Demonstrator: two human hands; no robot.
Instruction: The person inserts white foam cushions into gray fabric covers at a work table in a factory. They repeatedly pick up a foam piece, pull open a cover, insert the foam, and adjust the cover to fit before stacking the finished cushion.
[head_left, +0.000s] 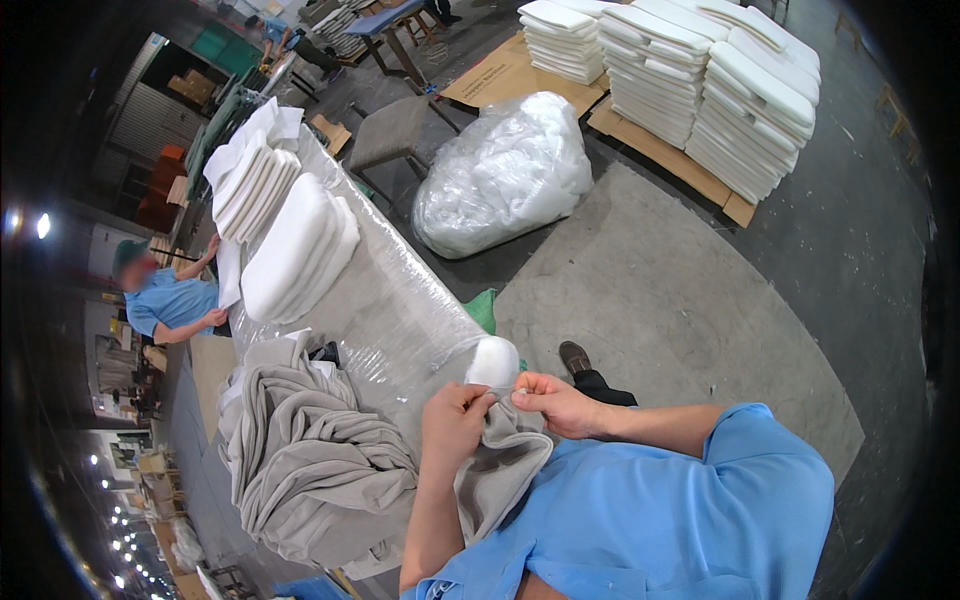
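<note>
Left forearm (437, 500) straight ahead, right forearm (660, 427) crosswise, left fingers (478, 400) and right fingers (530, 388) pinched close together.

Grey fabric (503, 475): soft, creased, hanging in loose folds, upper edge pinched at two spots and drawn up. White padding (493, 360): smooth, rounded end showing just beyond pinched edge; remainder hidden.

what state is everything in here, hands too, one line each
left hand, fingers pinched at the grey cloth's edge
right hand, fingers pinched beside the left
grey cloth, loose, folded, held at its edge
white pad, one end showing beyond the hands
fabric heap, crumpled
table, covered in clear plastic
big bag, bulging, see-through
floor stacks, piled high on cardboard
chair, upright
</note>
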